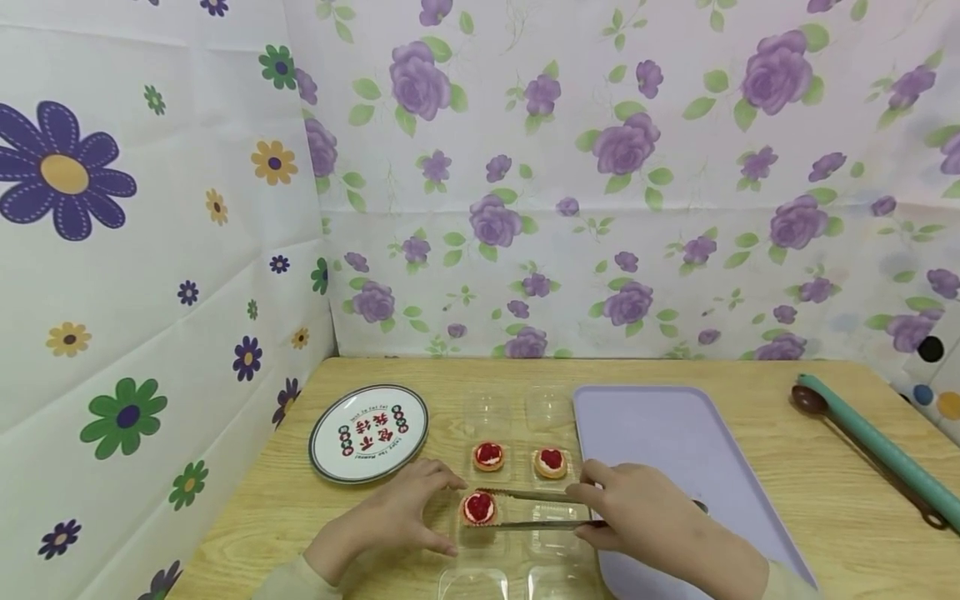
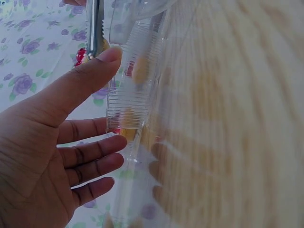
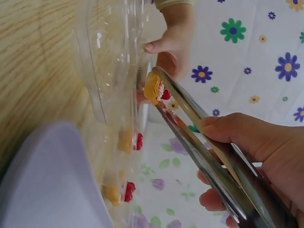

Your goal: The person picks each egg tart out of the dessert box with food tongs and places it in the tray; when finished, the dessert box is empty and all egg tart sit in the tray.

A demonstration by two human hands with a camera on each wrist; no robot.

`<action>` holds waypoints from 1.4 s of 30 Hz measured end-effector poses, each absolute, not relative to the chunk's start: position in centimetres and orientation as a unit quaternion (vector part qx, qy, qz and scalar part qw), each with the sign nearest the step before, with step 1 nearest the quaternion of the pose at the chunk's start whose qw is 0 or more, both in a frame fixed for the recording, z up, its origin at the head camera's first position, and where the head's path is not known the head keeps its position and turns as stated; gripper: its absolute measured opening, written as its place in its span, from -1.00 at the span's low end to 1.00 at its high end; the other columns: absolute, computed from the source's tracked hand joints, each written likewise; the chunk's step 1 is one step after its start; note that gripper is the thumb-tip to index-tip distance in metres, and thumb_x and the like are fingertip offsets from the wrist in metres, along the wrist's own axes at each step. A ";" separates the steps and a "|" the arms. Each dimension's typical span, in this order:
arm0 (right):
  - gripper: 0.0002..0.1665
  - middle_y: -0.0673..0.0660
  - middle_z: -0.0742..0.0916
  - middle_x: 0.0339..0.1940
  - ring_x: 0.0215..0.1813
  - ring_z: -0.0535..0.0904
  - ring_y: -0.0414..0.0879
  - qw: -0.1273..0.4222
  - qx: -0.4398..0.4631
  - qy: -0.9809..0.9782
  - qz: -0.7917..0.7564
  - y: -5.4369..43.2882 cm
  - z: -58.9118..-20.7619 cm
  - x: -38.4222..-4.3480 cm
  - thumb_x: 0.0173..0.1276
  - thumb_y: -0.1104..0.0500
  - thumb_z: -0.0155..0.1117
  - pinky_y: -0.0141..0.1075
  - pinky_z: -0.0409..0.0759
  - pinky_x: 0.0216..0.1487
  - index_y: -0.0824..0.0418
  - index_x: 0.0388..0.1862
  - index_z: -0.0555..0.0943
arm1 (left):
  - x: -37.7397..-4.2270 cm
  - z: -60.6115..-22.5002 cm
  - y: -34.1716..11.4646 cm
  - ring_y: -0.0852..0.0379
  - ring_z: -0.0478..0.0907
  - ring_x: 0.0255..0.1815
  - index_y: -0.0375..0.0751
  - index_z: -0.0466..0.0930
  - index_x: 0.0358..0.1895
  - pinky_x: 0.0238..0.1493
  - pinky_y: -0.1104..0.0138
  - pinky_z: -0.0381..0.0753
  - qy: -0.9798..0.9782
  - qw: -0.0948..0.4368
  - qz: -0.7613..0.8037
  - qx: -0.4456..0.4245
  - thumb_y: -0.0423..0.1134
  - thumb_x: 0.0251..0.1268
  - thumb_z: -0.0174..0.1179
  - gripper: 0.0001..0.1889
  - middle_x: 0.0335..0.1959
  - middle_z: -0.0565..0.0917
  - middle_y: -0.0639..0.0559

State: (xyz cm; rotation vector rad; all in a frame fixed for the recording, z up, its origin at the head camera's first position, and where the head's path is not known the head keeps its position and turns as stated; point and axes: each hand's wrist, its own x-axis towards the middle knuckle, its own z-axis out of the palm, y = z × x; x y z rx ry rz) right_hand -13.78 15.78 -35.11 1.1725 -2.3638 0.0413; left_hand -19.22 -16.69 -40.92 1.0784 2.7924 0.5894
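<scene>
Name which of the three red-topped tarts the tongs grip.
The frontmost red-topped golden tart, pinched between the silver metal tongs; the other two tarts sit farther back in clear plastic containers.

Table margins and floral backdrop, head view.
Wood-grain table (image 1: 847, 525). Far left: round white plate (image 1: 327, 435), dark rim band, red characters and small lettering across its face. Far right: dark brown spoon (image 1: 810, 401), ring at handle end, lying alongside a long teal bar (image 1: 892, 452). Back cloth (image 1: 712, 150): purple roses, green leaves. Left cloth (image 1: 187, 350): purple, green, yellow daisies.
</scene>
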 end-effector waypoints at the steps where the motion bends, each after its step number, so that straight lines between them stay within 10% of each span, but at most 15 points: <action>1: -0.67 -0.13 0.55 -0.45 -0.59 0.36 -0.37 0.256 0.430 -0.866 0.016 16.0 -35.0 -13.7 -0.04 -0.02 0.54 -0.49 0.41 -0.56 0.01 -0.28 0.66 | -19.2 -40.9 -16.7 0.11 0.40 0.17 -0.06 0.51 0.17 0.25 0.16 0.47 0.914 0.044 0.192 0.354 0.24 -0.19 0.44 -0.22 0.08 0.53 0.14; 42: -0.64 -0.25 0.51 -0.37 -0.56 0.12 -0.57 0.239 0.283 -0.927 0.051 26.0 -35.1 -10.7 0.02 -0.07 0.49 -0.60 0.17 -0.60 -0.02 -0.18 0.71 | -19.3 -40.9 -16.7 0.13 0.41 0.13 -0.11 0.53 0.13 0.22 0.23 0.48 0.908 0.044 0.199 0.365 0.21 -0.17 0.45 -0.25 0.04 0.54 0.13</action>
